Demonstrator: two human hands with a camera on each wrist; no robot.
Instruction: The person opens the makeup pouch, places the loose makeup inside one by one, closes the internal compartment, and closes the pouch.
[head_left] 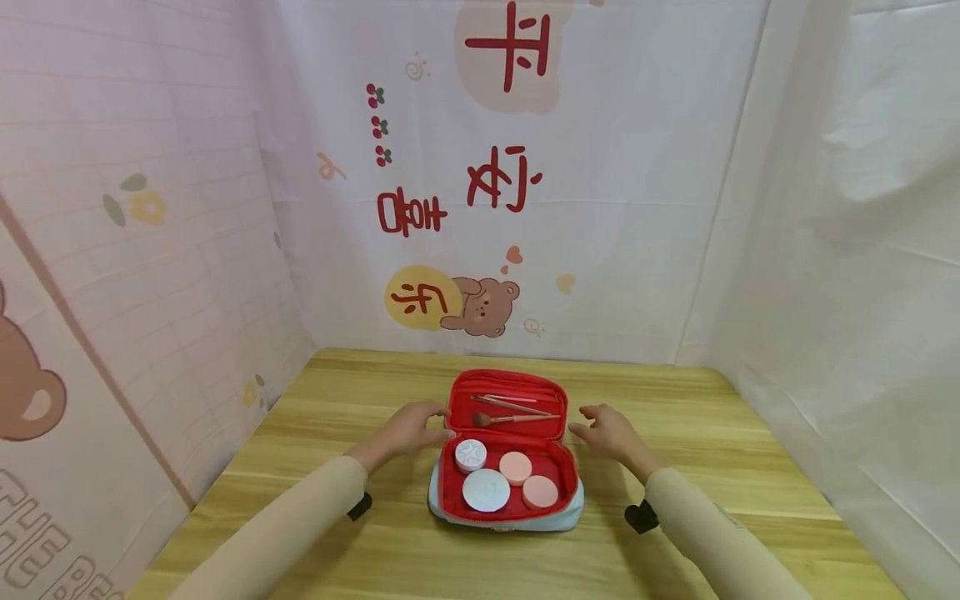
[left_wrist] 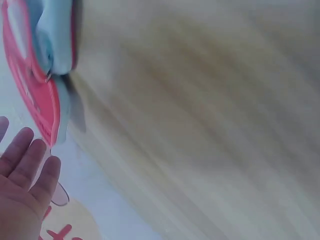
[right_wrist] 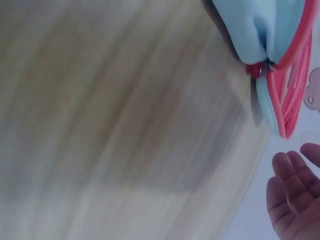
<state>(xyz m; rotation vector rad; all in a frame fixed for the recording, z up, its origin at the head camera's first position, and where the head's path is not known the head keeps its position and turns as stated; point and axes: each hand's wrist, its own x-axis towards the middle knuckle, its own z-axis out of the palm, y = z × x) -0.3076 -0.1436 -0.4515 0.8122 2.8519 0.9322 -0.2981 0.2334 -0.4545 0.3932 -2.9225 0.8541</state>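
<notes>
A light-blue cosmetic bag (head_left: 505, 523) with red lining lies unzipped on the table, its lid folded back. Inside its base are a round box with a star (head_left: 471, 454), a larger pale round compact (head_left: 486, 490) and two pink round boxes (head_left: 515, 468). A makeup brush (head_left: 510, 418) and other slim tools rest in the lid. My left hand (head_left: 408, 429) is beside the bag's left side, fingers extended toward the lid. On the opposite side, my right hand (head_left: 607, 432) hovers near the lid with loosely bent fingers. Neither hand holds anything; the wrist views show bare palms.
The bag stands on a wood-grain table (head_left: 360, 533). Printed white cloth (head_left: 615, 250) hangs behind the table, and more cloth covers the left and right sides. A dark band (head_left: 641, 517) is strapped at the right wrist.
</notes>
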